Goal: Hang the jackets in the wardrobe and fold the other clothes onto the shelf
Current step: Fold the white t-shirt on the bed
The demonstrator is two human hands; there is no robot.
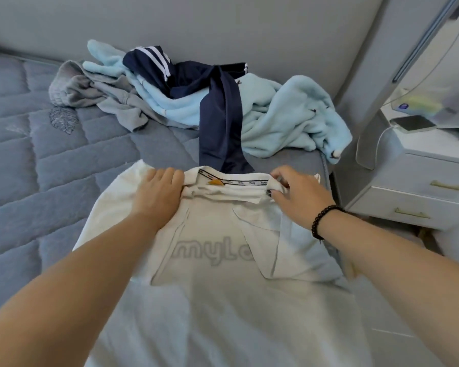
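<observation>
White cotton fills the middle of your view: a white shirt (223, 274) lies spread face down on the blue quilted bed (37, 154), collar away from you, with grey lettering showing through the cloth. Your left hand (158, 192) rests flat on its left shoulder, fingers straight and pressed together beside the collar, so that grip holds nothing. Your right hand (297, 193) has its grip pinching the right end of the collar between thumb and curled fingers; a dark bead bracelet (322, 221) circles that wrist.

Beyond the collar, near the grey headboard (223, 27), lies a heap of clothes: a navy garment with white stripes (217, 102) draped over a light blue fleece (276, 115), its long end just reaching the shirt's collar, and a grey sweatshirt (96, 94) at the heap's left side. To your right stands a white bedside cabinet (421, 181) with a phone (412, 123) on top.
</observation>
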